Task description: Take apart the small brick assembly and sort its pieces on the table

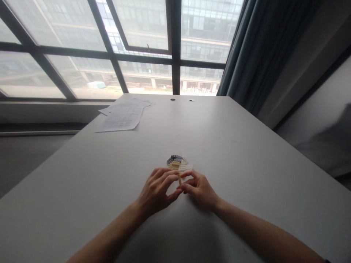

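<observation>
Between my two hands is a small yellow toy building brick piece (180, 179), standing on edge. My left hand (157, 188) pinches it from the left, thumb below and fingers above. From the other side, my right hand (199, 188) has its thumb and forefinger closed on the same piece. Just beyond the fingertips lies a cluster of building bricks: dark grey bricks (174, 158) at the left, yellow bricks (175, 165) in the middle, white bricks (188, 166) at the right. The fingers hide the near part of the cluster, so I cannot tell whether the held piece joins it.
A white table (246, 160) stretches to the window (145, 76). Loose printed papers (123, 115) lie on its far left part. Two small round holes sit near the far edge. A dark curtain (246, 54) hangs at the right.
</observation>
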The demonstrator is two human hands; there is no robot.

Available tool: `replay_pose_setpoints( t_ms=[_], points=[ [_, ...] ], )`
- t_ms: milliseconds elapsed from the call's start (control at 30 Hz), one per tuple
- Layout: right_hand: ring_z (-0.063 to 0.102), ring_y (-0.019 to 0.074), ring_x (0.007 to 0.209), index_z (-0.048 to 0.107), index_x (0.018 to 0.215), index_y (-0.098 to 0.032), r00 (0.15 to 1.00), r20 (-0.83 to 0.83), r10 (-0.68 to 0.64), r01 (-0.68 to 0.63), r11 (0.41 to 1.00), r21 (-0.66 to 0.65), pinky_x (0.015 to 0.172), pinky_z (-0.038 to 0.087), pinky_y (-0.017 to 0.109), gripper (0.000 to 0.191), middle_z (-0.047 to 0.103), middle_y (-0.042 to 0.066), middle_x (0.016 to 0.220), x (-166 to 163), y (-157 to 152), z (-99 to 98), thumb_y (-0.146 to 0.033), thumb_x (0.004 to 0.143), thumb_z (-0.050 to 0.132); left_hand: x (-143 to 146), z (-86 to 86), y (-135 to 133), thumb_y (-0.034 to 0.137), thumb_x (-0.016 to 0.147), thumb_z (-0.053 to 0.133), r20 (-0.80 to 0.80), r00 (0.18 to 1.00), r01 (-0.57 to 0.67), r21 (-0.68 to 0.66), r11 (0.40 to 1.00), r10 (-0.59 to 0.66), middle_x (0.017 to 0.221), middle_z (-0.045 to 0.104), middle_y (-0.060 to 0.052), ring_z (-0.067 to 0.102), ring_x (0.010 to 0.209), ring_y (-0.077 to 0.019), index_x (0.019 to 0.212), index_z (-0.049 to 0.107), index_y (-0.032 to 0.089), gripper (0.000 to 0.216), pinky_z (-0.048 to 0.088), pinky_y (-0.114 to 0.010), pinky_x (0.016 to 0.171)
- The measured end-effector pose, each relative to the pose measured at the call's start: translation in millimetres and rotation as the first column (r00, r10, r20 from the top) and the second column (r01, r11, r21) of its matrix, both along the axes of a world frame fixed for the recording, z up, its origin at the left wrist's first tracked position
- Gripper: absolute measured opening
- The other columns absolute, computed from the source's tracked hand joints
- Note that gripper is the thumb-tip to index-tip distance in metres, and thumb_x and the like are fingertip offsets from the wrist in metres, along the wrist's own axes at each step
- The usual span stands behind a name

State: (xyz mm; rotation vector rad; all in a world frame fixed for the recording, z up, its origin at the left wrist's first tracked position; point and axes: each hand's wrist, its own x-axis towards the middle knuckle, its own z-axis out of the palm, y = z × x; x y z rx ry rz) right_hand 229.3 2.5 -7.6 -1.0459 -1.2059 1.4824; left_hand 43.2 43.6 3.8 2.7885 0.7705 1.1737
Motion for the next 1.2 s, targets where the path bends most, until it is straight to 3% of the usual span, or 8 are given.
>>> replay_pose_setpoints(
  t_ms=[133, 267, 333, 467, 833, 933, 1033, 1200],
  points=[
    [0.061, 0.0157, 0.066, 0.061, 0.094, -0.019, 0.934, 0.339, -0.11, 0.047, 0.981, 0.19, 0.065, 0.047, 0.029, 0.017, 0.069, 0.002, 0.073, 6.0, -0.3, 0.0, -0.028, 0.08, 0.064, -10.1, -7.7, 2.9, 0.032, 0.077, 0.068, -0.081, 0.997, 0.009, -0.037, 0.999, -0.011, 0.099, 0.07, -0.007, 0.061, 0.093, -0.021, 0.084, 0.051, 0.021, 0.021, 0.047, -0.037, 0.083],
    [0.058, 0.0208, 0.09, 0.068, 0.092, -0.022, 0.677, 0.64, -0.363, -0.1, 0.816, 0.569, 0.084, 0.045, 0.036, 0.013, 0.07, 0.005, 0.093, 16.1, 2.1, -0.9, -0.022, 0.086, 0.056, -14.9, -13.4, 5.0, 0.034, 0.076, 0.068, -0.21, 0.977, -0.005, -0.12, 0.993, -0.02, 0.099, 0.069, -0.007, 0.06, 0.094, -0.0219, 0.083, 0.053, 0.021, 0.021, 0.046, -0.037, 0.084],
    [0.055, 0.0227, 0.102, 0.068, 0.1, -0.024, 0.573, 0.713, -0.403, -0.232, 0.755, 0.614, 0.092, 0.041, 0.039, 0.018, 0.069, 0.005, 0.106, 19.3, 3.7, -2.9, -0.022, 0.089, 0.053, -15.0, -14.6, 5.2, 0.034, 0.075, 0.068, -0.243, 0.97, -0.027, -0.148, 0.989, -0.01, 0.098, 0.068, -0.007, 0.061, 0.093, -0.0223, 0.084, 0.055, 0.02, 0.021, 0.046, -0.038, 0.085],
    [0.048, 0.0237, 0.117, 0.065, 0.109, -0.024, 0.441, 0.793, -0.421, -0.368, 0.72, 0.588, 0.098, 0.035, 0.042, 0.023, 0.065, 0.005, 0.117, 20.5, 5.2, -8.8, -0.022, 0.092, 0.049, -14.2, -14.3, 5.2, 0.035, 0.075, 0.067, -0.275, 0.961, -0.039, -0.173, 0.984, -0.01, 0.098, 0.067, -0.007, 0.061, 0.092, -0.0225, 0.084, 0.057, 0.02, 0.019, 0.045, -0.038, 0.086],
    [0.049, 0.0233, 0.117, 0.062, 0.113, -0.022, 0.374, 0.791, -0.484, -0.362, 0.709, 0.605, 0.099, 0.029, 0.042, 0.024, 0.065, 0.005, 0.118, 26.5, 9.8, -14.7, -0.021, 0.093, 0.048, -16.4, -11.6, 8.8, 0.041, 0.08, 0.063, -0.263, 0.962, 0.048, -0.106, 0.993, -0.074, 0.096, 0.069, -0.008, 0.062, 0.096, -0.022, 0.092, 0.061, 0.02, 0.025, 0.045, -0.038, 0.088],
    [0.048, 0.0233, 0.118, 0.062, 0.113, -0.022, 0.363, 0.788, -0.498, -0.353, 0.709, 0.611, 0.099, 0.029, 0.043, 0.024, 0.065, 0.005, 0.118, 27.1, 11.3, -15.6, -0.021, 0.093, 0.049, -18.2, -13.0, 17.3, 0.04, 0.082, 0.061, -0.215, 0.975, -0.071, -0.058, 0.996, 0.057, 0.096, 0.069, -0.008, 0.06, 0.095, -0.0221, 0.094, 0.062, 0.02, 0.023, 0.045, -0.037, 0.086],
    [0.048, 0.0233, 0.118, 0.062, 0.113, -0.022, 0.356, 0.789, -0.501, -0.344, 0.714, 0.61, 0.1, 0.028, 0.043, 0.024, 0.065, 0.005, 0.119, 27.4, 12.1, -15.3, -0.021, 0.093, 0.049, -19.2, -15.8, 27.3, 0.037, 0.085, 0.058, -0.221, 0.94, -0.272, -0.029, 0.962, 0.26, 0.108, 0.065, -0.01, 0.057, 0.099, -0.0245, 0.112, 0.061, 0.02, 0.032, 0.045, -0.04, 0.086],
    [0.046, 0.0241, 0.12, 0.06, 0.115, -0.02, 0.352, 0.793, -0.498, -0.333, 0.725, 0.603, 0.101, 0.027, 0.044, 0.026, 0.063, 0.006, 0.121, 27.9, 12.6, -14.6, -0.021, 0.091, 0.051, -20.3, -19.9, 34.1, 0.038, 0.084, 0.058, -0.334, 0.893, -0.323, -0.01, 0.946, 0.301, 0.125, 0.057, -0.01, 0.049, 0.111, -0.0304, 0.118, 0.061, 0.027, 0.036, 0.042, -0.046, 0.089]
  ],
)
